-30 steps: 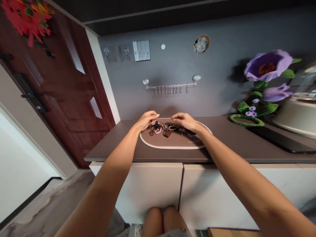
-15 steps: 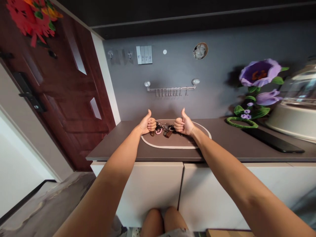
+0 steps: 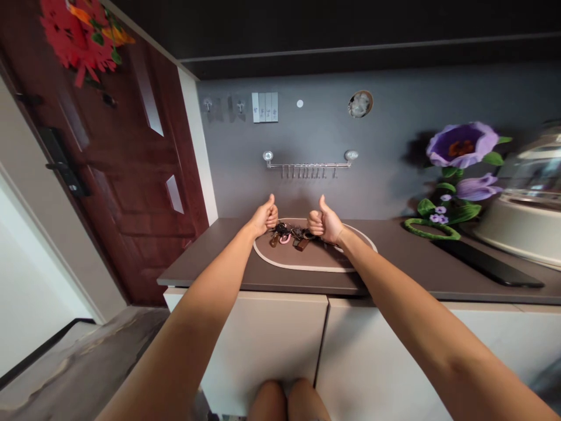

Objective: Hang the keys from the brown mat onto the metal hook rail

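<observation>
Both fists are raised with thumbs pointing up. My left hand (image 3: 265, 216) is closed at the left end of an oval brown mat (image 3: 307, 263) with a pale rim, and nothing shows in its curled fingers. Opposite it, my right hand (image 3: 324, 221) is closed the same way over the mat's right part. Between and below the fists lies a pile of keys (image 3: 293, 230) and key rings, with a pink carabiner-like loop (image 3: 285, 238) and brown tags (image 3: 301, 244) among them. My right hand hides part of the pile.
On the grey wall hangs a clear rail (image 3: 309, 165) with several small hooks. A purple flower decoration (image 3: 462, 144), a black phone-like slab (image 3: 486, 261) and a white-based, clear-domed appliance (image 3: 521, 222) stand to the right. A dark cabinet (image 3: 350, 32) overhangs the counter; a red-brown door (image 3: 131, 175) is left.
The view has tilted up slightly, so the scene sits lower in the picture. My left hand has lifted a little off the keys, uncovering more of them. Both fists keep their shape.
</observation>
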A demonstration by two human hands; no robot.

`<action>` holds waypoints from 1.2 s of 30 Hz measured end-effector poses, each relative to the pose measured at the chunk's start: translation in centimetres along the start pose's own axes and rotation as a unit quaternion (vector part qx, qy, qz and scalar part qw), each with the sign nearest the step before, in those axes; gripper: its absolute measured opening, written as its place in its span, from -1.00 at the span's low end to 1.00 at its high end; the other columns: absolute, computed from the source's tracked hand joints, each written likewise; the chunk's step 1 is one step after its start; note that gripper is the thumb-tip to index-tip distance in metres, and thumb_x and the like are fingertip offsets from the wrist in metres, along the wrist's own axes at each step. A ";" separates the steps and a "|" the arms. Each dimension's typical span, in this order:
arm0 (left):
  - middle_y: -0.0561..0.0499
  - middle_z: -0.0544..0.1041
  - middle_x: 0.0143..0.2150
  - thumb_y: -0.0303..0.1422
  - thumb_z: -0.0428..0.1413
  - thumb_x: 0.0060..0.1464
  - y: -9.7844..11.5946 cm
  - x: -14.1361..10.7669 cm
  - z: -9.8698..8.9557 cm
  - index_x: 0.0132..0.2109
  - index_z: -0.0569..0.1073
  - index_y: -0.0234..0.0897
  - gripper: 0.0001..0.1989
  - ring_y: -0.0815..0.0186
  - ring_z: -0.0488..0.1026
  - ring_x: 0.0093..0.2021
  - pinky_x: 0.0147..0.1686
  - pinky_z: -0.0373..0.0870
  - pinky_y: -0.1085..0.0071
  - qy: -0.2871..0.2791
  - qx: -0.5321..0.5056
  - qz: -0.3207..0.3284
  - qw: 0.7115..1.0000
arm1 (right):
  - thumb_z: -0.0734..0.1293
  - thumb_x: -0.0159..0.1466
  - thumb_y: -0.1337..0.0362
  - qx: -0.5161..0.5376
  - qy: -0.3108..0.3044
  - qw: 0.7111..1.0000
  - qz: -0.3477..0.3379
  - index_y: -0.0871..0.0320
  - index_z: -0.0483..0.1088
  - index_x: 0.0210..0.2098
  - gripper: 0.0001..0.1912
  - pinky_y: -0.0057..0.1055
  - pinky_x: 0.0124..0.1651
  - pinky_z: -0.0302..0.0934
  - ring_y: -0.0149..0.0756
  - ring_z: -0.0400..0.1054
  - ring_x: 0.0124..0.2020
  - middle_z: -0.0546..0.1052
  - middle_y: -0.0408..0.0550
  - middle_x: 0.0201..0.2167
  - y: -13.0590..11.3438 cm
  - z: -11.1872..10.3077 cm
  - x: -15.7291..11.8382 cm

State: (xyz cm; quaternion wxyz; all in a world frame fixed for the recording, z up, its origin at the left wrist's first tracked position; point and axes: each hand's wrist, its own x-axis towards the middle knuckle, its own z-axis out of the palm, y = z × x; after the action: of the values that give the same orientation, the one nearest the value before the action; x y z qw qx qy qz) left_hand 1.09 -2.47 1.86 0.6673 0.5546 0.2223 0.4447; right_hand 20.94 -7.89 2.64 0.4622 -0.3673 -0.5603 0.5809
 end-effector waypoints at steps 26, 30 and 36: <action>0.07 0.43 -0.48 -0.35 0.14 -0.16 -1.5 -0.1 -3.3 -0.33 0.48 -0.28 -0.83 0.40 0.28 -0.47 -0.42 0.16 0.52 -0.011 0.554 0.167 0.815 | 0.28 0.07 0.39 -0.510 0.087 0.831 -0.206 0.17 0.42 -0.34 -0.85 -0.44 -0.20 0.14 -0.38 0.29 -0.38 0.48 -0.06 -0.37 3.7 1.7 6.2; 0.08 0.44 -0.45 -0.26 0.15 -0.19 -1.5 0.0 -3.4 -0.25 0.44 -0.31 -0.70 0.43 0.29 -0.46 -0.42 0.18 0.51 -0.044 0.573 0.139 0.806 | 0.23 0.12 0.35 -0.571 0.066 0.794 -0.197 0.19 0.41 -0.28 -0.82 -0.47 -0.21 0.14 -0.38 0.31 -0.34 0.48 -0.03 -0.31 3.6 1.8 6.2; 0.08 0.43 -0.46 -0.27 0.14 -0.18 -1.6 0.1 -3.3 -0.23 0.42 -0.34 -0.68 0.45 0.30 -0.47 -0.43 0.19 0.52 -0.045 0.590 0.126 0.796 | 0.22 0.14 0.36 -0.602 0.065 0.773 -0.187 0.21 0.41 -0.26 -0.80 -0.49 -0.23 0.15 -0.37 0.33 -0.32 0.48 -0.01 -0.30 3.4 2.1 6.0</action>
State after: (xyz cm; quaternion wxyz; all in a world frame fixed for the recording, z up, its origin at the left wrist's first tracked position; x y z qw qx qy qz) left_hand -0.95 -0.56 -0.58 0.1577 0.8833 0.3399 0.2817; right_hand 16.72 -2.68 0.01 0.2810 -0.4957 -0.8218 0.0018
